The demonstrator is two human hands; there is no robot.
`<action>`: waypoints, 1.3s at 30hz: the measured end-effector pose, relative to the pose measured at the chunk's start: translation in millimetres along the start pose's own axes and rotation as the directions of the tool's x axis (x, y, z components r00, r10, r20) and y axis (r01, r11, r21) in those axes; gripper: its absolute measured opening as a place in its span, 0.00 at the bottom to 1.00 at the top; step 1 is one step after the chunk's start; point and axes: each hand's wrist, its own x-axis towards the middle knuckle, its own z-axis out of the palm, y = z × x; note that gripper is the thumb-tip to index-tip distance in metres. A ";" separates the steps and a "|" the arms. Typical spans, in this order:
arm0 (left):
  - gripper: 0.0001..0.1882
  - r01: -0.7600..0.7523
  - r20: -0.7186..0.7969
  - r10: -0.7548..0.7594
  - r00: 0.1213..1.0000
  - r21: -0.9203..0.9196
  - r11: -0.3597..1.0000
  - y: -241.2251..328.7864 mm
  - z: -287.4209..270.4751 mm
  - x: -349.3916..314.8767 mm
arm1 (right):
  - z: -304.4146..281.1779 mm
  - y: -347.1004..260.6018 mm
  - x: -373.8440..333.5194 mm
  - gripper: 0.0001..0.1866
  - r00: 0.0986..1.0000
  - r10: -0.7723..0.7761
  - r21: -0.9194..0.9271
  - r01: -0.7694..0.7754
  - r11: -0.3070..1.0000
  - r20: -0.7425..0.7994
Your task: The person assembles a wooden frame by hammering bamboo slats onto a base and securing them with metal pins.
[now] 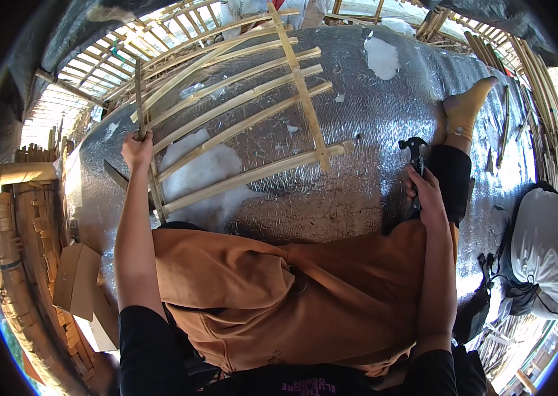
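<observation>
Person seated on silver foil matting (384,119), orange trousers (259,290) nearest the viewer; right hand (428,191) closed around a black hammer (416,158), head up, held by the right knee near the mat's right edge. Left hand (137,148) gripped on the upright end stick of a bamboo lattice (239,112) lying flat toward the mat's far left. Judged partly built: several long slats already fixed to two cross pieces, loose bamboo strips (529,86) unused at the far right edge.
</observation>
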 end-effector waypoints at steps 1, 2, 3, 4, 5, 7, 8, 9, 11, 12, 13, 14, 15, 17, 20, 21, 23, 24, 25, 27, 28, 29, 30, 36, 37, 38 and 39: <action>0.25 0.001 0.001 -0.001 1.000 -0.002 1.000 -0.6 1.2 0.2 | 1.2 -0.3 -0.5 0.11 1.000 -0.001 0.000 0.001 1.000 0.003; 0.27 -0.009 0.028 0.008 1.000 0.031 0.999 4.2 -1.6 -0.5 | 2.1 -0.4 -0.9 0.11 1.000 -0.003 0.002 0.003 1.000 0.005; 0.28 -0.020 0.053 0.017 0.998 0.064 0.998 8.0 -4.3 -1.0 | 2.3 -0.1 -1.2 0.11 1.000 -0.004 0.003 0.004 1.000 0.004; 0.28 -0.021 0.052 0.018 0.998 0.064 0.998 6.2 -1.3 2.0 | 2.5 0.5 -1.3 0.10 1.000 -0.002 -0.004 0.002 1.000 -0.003; 0.32 -0.024 0.112 0.010 0.994 0.121 0.992 9.1 -0.4 5.1 | 2.5 0.0 -1.3 0.10 1.000 -0.005 -0.009 0.005 1.000 -0.012; 0.35 -0.032 0.164 0.003 0.987 0.178 0.984 10.5 -3.4 8.1 | 4.5 0.7 0.3 0.10 1.000 -0.014 -0.013 0.014 1.000 -0.001; 0.38 -0.006 0.184 -0.033 0.982 0.212 0.977 30.4 -2.9 -8.6 | -1.6 2.0 -0.7 0.09 1.000 -0.014 -0.032 0.014 0.999 -0.015; 0.40 0.027 0.184 -0.077 0.980 0.260 0.965 38.2 -12.0 -17.7 | -0.8 2.3 -0.3 0.09 1.000 -0.018 -0.030 0.017 0.999 -0.016; 0.39 0.003 0.067 -0.021 0.998 0.252 0.968 40.3 -12.5 -25.0 | 2.2 1.9 0.1 0.09 1.000 -0.023 -0.023 0.023 0.999 0.005; 0.39 -0.018 -0.050 0.032 0.998 0.248 0.969 42.2 -15.5 -27.3 | 3.5 1.8 0.0 0.09 1.000 -0.028 -0.019 0.029 0.999 0.006; 0.39 -0.019 -0.056 0.034 0.998 0.247 0.969 44.7 -18.3 -28.9 | 4.8 1.5 0.1 0.09 0.999 -0.030 -0.007 0.030 1.000 0.011; 0.37 -0.133 -0.060 0.150 0.987 0.220 0.966 63.0 -21.8 -41.2 | 2.8 1.6 -0.1 0.09 1.000 -0.029 -0.001 0.029 1.000 0.006; 0.36 -0.242 -0.071 0.260 0.963 0.195 0.950 80.4 -25.3 -55.4 | 0.5 1.8 -0.1 0.09 0.999 -0.034 -0.002 0.034 0.999 0.002; 0.35 -0.519 0.168 0.499 0.850 0.106 0.848 108.2 -26.2 -85.3 | -1.8 2.2 1.0 0.09 0.999 -0.050 -0.005 0.050 0.999 0.022; 0.36 -0.737 0.462 0.694 0.552 -0.119 0.665 156.5 -36.3 -179.6 | -3.1 11.7 5.6 0.09 0.997 -0.057 0.011 0.056 0.998 0.044; 0.38 -0.793 0.500 0.712 0.493 -0.078 0.604 167.3 -38.3 -208.0 | -1.7 9.0 5.1 0.09 0.997 -0.064 0.010 0.064 0.998 0.049; 0.40 -0.841 0.537 0.724 0.433 -0.048 0.538 179.6 -31.6 -243.1 | 0.1 5.2 2.3 0.09 0.998 -0.046 -0.005 0.046 0.999 0.037; 0.41 -0.857 0.509 0.757 0.409 -0.072 0.511 181.6 -24.5 -253.8 | 2.2 3.0 0.2 0.09 0.998 -0.049 -0.008 0.049 0.999 0.038; 0.42 -0.871 0.481 0.789 0.383 -0.095 0.481 181.7 -17.3 -259.4 | 4.8 0.0 -2.4 0.10 0.999 -0.039 -0.009 0.039 0.999 0.035; 0.41 -0.886 0.452 0.809 0.375 -0.082 0.456 178.5 -2.6 -260.8 | 4.8 -3.0 -4.5 0.10 0.999 -0.025 -0.011 0.025 1.000 0.034; 0.39 -0.901 0.424 0.830 0.363 -0.067 0.428 177.1 4.4 -260.1 | 3.9 -4.5 -4.4 0.10 0.999 -0.028 -0.007 0.029 1.000 0.039; 0.39 -0.903 0.427 0.830 0.359 -0.064 0.424 176.6 9.7 -258.4 | 3.6 -4.0 -4.4 0.10 0.999 -0.029 0.003 0.029 1.000 0.042; 0.37 -0.904 0.399 0.840 0.367 -0.059 0.423 176.1 14.8 -256.2 | 2.8 -3.7 -4.0 0.10 0.999 -0.027 0.010 0.026 1.000 0.042; 0.34 -0.894 0.364 0.840 0.402 -0.045 0.446 177.7 26.1 -251.4 | 2.8 -2.9 -2.5 0.10 0.998 -0.039 -0.007 0.040 0.999 0.058; 0.34 -0.890 0.355 0.839 0.411 -0.044 0.455 177.9 26.9 -250.4 | 3.1 -2.7 -2.6 0.10 0.997 -0.040 -0.006 0.041 0.999 0.060; 0.34 -0.889 0.346 0.840 0.418 -0.037 0.457 180.7 25.5 -249.3 | 3.5 -2.9 -2.4 0.10 0.997 -0.044 -0.005 0.045 0.999 0.062; 0.34 -0.888 0.348 0.839 0.418 -0.037 0.458 181.5 26.8 -248.3 | 3.8 -2.6 -2.3 0.10 0.997 -0.042 -0.006 0.043 0.999 0.062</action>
